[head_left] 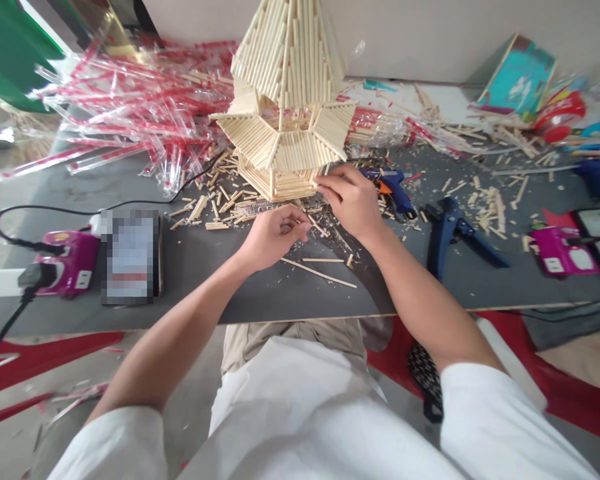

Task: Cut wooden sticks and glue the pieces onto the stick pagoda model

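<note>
A tiered pagoda model (pixel 287 150) built of thin wooden sticks stands upright on the grey table. My right hand (pixel 353 200) reaches its lower tier from the right. Thumb and index finger pinch the end of a small wooden stick at that tier's edge; whether it is fixed to the model I cannot tell. In front of the model, my left hand (pixel 277 233) is closed, fingers curled towards the thumb. What lies between those fingertips, if anything, is hidden. Two loose thin sticks (pixel 323 273) lie on the table just below my hands.
Red-and-clear plastic wrappers (pixel 155 100) pile up at the back left. A blue glue gun (pixel 397 190) and blue pliers-like cutter (pixel 450 233) lie right of my hand. A phone (pixel 131 257) and purple power socket (pixel 70 261) sit left, another socket (pixel 565 250) right. Stick offcuts surround the model.
</note>
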